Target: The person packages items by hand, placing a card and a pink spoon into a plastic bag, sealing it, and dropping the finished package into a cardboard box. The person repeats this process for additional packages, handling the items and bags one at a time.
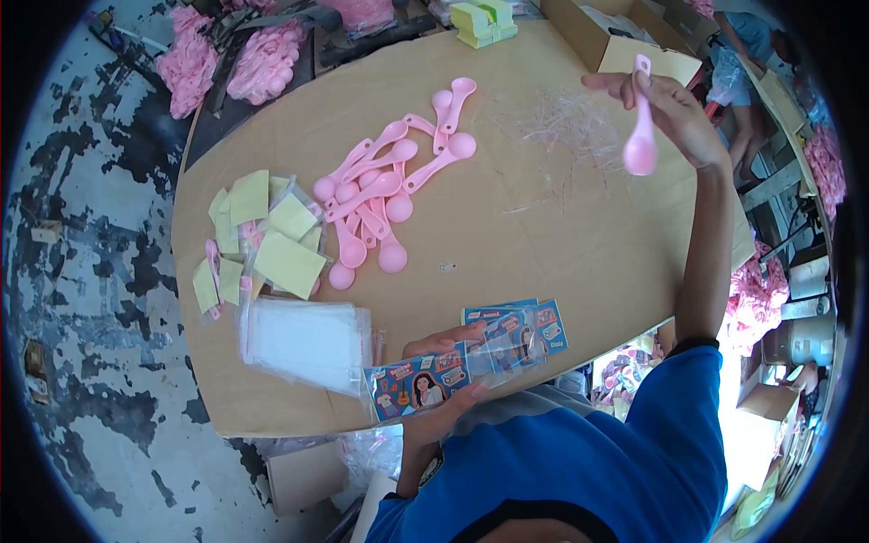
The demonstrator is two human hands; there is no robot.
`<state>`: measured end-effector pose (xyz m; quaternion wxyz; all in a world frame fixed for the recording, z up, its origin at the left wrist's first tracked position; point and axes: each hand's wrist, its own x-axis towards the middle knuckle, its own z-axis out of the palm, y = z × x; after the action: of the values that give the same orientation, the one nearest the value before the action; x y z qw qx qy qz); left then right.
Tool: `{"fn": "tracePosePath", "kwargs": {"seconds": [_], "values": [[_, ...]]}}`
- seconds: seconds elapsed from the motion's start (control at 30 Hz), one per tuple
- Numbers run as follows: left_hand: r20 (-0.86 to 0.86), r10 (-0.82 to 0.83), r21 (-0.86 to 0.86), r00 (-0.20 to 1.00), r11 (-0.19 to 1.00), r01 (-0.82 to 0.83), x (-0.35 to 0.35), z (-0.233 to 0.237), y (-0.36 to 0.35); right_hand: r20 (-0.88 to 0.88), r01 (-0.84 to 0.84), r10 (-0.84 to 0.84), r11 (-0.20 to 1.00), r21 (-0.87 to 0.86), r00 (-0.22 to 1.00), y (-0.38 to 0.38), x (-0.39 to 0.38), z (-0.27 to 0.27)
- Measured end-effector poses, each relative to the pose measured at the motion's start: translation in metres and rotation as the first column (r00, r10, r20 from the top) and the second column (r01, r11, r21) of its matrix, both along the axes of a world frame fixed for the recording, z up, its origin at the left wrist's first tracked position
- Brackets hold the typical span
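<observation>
Raised over the table's right side, my right hand (674, 113) pinches a pink spoon (641, 149) by its handle, bowl hanging down. At the near edge my left hand (444, 371) holds a clear bag with a blue printed card (398, 387), fingers above and thumb below. Other blue cards (549, 328) lie just right of that hand, partly under clear plastic. A pile of pink spoons (367, 195) spreads over the middle left. Left of it are packed bags with pale yellow cards (288, 262), and a stack of clear bags (303, 339) lies nearer.
Thin clear strips (570, 136) are scattered on the brown table (543, 244). At the far edge stand a stack of yellow cards (482, 23) and a cardboard box (625, 45). Bundles of pink items lie beyond the table. Another person (747, 109) is at the upper right.
</observation>
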<state>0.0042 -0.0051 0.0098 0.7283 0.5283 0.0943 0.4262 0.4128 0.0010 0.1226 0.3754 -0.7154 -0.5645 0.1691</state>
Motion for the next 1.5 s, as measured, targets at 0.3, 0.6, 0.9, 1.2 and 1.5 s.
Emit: {"fn": "tracePosePath", "kwargs": {"seconds": [0.3, 0.6, 0.9, 1.2, 1.5], "values": [[-0.023, 0.037, -0.026, 0.999, 0.999, -0.037, 0.000, 0.002, 0.000, -0.082, 0.076, -0.062, 0.979, 0.190, 0.995, 0.003, -0.010, -0.006], [0.108, 0.432, -0.215, 0.895, 0.889, -0.404, -0.003, -0.007, 0.003, -0.201, -0.250, 0.280, 0.955, 0.161, 0.939, 0.010, -0.116, -0.011], [0.193, 0.510, -0.279, 0.838, 0.847, -0.452, -0.005, -0.011, 0.004, -0.395, -0.411, 0.453, 0.891, 0.191, 0.799, 0.002, -0.170, -0.021], [0.277, 0.407, -0.297, 0.870, 0.898, -0.325, 0.001, -0.015, 0.000, -0.701, -0.640, 0.550, 0.749, 0.173, 0.455, -0.008, -0.212, -0.055], [0.343, 0.390, -0.457, 0.855, 0.864, -0.210, 0.001, -0.002, 0.005, -0.503, -0.620, 0.634, 0.752, 0.224, 0.587, -0.007, -0.225, -0.069]]}}
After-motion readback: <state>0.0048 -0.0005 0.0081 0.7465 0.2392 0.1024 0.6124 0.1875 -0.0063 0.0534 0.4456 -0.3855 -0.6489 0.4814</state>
